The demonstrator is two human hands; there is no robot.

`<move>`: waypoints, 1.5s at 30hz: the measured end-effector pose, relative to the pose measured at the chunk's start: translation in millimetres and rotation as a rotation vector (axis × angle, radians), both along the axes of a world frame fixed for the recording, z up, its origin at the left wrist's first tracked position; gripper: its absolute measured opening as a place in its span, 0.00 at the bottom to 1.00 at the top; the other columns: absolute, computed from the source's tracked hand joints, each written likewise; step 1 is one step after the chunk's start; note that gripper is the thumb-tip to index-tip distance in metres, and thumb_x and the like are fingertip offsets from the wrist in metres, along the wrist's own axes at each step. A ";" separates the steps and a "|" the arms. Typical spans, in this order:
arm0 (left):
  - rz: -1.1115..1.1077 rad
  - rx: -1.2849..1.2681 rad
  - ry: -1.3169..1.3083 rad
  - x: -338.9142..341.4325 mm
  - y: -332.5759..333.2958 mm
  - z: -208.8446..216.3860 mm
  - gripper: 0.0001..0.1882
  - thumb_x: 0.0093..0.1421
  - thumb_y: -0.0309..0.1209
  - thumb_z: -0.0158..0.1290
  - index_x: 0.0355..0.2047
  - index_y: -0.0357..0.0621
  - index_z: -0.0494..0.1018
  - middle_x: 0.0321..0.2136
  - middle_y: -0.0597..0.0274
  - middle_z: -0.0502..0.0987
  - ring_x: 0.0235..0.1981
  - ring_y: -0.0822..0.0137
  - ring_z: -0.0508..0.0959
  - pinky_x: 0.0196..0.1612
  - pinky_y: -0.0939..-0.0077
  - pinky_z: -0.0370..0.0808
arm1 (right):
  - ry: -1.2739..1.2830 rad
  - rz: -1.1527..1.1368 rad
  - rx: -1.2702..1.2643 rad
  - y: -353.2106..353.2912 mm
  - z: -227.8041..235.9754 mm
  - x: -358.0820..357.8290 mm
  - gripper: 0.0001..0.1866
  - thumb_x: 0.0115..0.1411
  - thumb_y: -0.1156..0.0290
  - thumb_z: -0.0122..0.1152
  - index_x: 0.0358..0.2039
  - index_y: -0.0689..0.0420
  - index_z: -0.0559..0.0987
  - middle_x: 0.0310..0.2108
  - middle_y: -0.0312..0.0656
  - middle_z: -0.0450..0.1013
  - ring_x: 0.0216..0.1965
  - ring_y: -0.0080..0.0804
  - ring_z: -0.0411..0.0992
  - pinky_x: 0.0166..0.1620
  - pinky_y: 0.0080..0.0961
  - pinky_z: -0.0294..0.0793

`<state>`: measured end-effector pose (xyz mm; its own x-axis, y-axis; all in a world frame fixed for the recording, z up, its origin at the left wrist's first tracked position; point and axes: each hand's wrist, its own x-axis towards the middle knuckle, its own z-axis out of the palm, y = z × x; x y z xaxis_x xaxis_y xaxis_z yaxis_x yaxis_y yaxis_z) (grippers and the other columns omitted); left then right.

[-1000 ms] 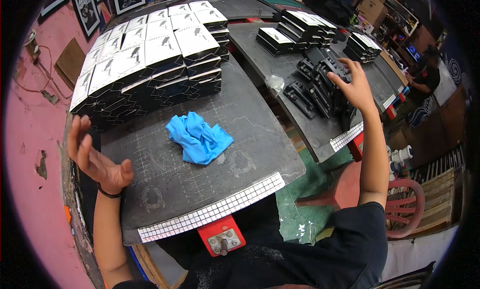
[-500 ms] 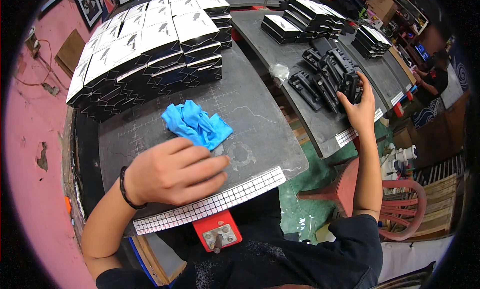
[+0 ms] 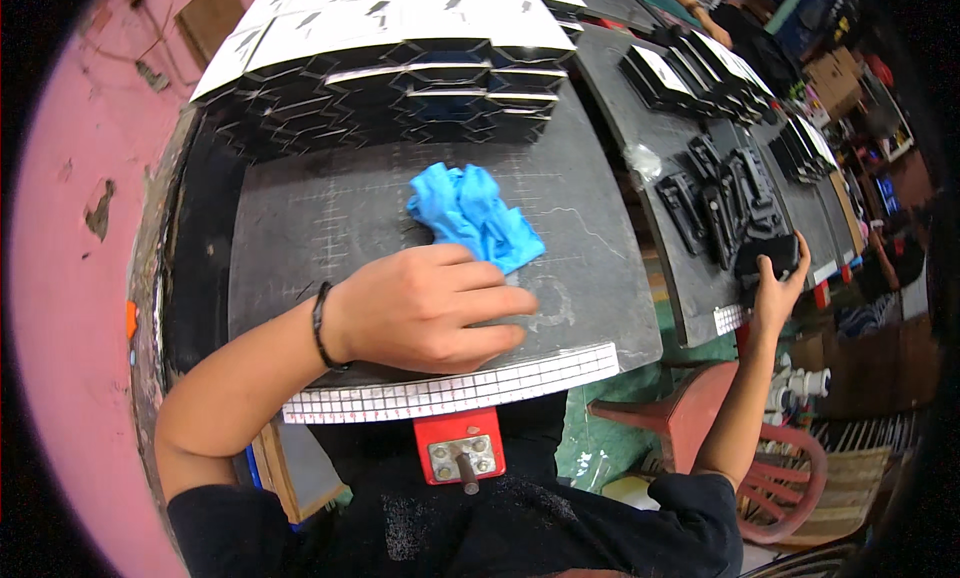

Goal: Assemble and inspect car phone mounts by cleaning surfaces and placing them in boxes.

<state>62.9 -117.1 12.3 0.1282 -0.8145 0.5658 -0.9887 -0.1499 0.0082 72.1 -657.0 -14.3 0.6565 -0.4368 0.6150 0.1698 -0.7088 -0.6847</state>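
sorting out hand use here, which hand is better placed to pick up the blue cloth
Likely the left hand: it is close to the blue cloth, with nothing visible in its grasp. The right hand is over at the other table, holding a black device.

The dark table [image 3: 610,288] bears stacked white-topped boxes [image 3: 420,78] — and a crumpled blue cloth [image 3: 472,216].

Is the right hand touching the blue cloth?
No, the right hand grasps a black object, while the blue cloth lies apart, to its left.

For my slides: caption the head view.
Left grip near a crumpled blue cloth; right grip on a black object beside black pieces.
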 end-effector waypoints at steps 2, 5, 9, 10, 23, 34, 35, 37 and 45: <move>0.013 0.026 0.014 -3.2 -0.4 0.1 0.11 0.59 0.33 0.66 0.43 0.50 0.83 0.52 0.64 0.84 0.43 0.64 0.84 0.43 0.70 0.80 | 0.027 -0.046 0.050 10.6 2.5 2.9 0.36 0.66 0.76 0.76 0.72 0.54 0.70 0.63 0.42 0.73 0.59 0.32 0.74 0.65 0.27 0.70; -0.048 -0.022 -0.004 -7.1 -3.4 -8.0 0.10 0.60 0.33 0.64 0.42 0.49 0.82 0.52 0.63 0.83 0.43 0.65 0.83 0.42 0.70 0.78 | 0.017 0.093 0.184 -8.9 -10.1 8.1 0.41 0.64 0.78 0.77 0.74 0.52 0.68 0.63 0.40 0.72 0.59 0.32 0.72 0.64 0.27 0.71; -0.076 -0.030 -0.011 -14.7 -6.1 -9.3 0.09 0.61 0.34 0.62 0.41 0.49 0.81 0.51 0.64 0.82 0.42 0.66 0.81 0.41 0.71 0.77 | -0.149 0.110 0.253 -1.5 -12.7 -1.2 0.39 0.63 0.89 0.63 0.74 0.55 0.67 0.70 0.45 0.71 0.62 0.36 0.74 0.66 0.30 0.73; -0.058 -0.035 -0.011 -16.3 -6.2 -9.4 0.09 0.61 0.34 0.62 0.41 0.49 0.81 0.51 0.64 0.82 0.42 0.66 0.81 0.41 0.71 0.77 | -0.201 0.102 0.265 -0.4 -15.0 -2.6 0.39 0.63 0.90 0.61 0.74 0.54 0.67 0.71 0.46 0.72 0.61 0.35 0.75 0.65 0.30 0.75; 0.311 -0.641 -0.176 -11.4 70.7 73.6 0.09 0.65 0.34 0.60 0.30 0.45 0.74 0.34 0.54 0.83 0.32 0.66 0.81 0.36 0.71 0.78 | 0.000 1.269 -0.525 319.5 100.6 -29.6 0.30 0.50 0.86 0.65 0.55 0.51 0.83 0.60 0.48 0.82 0.75 0.66 0.64 0.76 0.67 0.56; 0.804 -0.741 0.877 -48.1 178.9 -17.4 0.44 0.77 0.65 0.39 0.78 0.44 0.61 0.77 0.48 0.65 0.79 0.55 0.63 0.80 0.55 0.56 | -0.113 1.286 -1.089 504.3 36.7 49.2 0.36 0.65 0.52 0.72 0.70 0.49 0.73 0.58 0.48 0.78 0.76 0.65 0.60 0.72 0.81 0.58; 0.796 -0.727 0.880 -49.6 179.1 -21.5 0.44 0.77 0.65 0.39 0.78 0.44 0.61 0.77 0.48 0.65 0.79 0.55 0.63 0.80 0.55 0.56 | -0.108 1.295 -1.059 504.9 35.0 52.2 0.39 0.67 0.41 0.67 0.70 0.51 0.74 0.60 0.49 0.78 0.76 0.64 0.60 0.75 0.79 0.54; 0.636 -0.700 0.920 -46.7 174.4 -28.8 0.52 0.77 0.69 0.39 0.83 0.39 0.51 0.81 0.44 0.56 0.82 0.51 0.56 0.83 0.54 0.49 | -0.236 1.308 -1.010 506.3 28.0 62.0 0.40 0.67 0.40 0.67 0.70 0.53 0.74 0.61 0.49 0.77 0.76 0.63 0.60 0.77 0.76 0.51; 0.747 -0.451 0.775 -47.4 156.4 -19.9 0.77 0.47 0.37 0.78 0.85 0.43 0.35 0.82 0.39 0.51 0.81 0.44 0.58 0.81 0.54 0.56 | -0.630 1.356 -0.650 435.5 70.5 54.6 0.22 0.58 0.63 0.78 0.50 0.55 0.81 0.51 0.46 0.77 0.59 0.50 0.75 0.71 0.52 0.70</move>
<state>15.5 39.3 -7.6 0.9289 -0.1356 0.3446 -0.3626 -0.5219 0.7721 126.7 -221.5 56.3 -0.0904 0.6444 0.7594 0.9959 0.0595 0.0680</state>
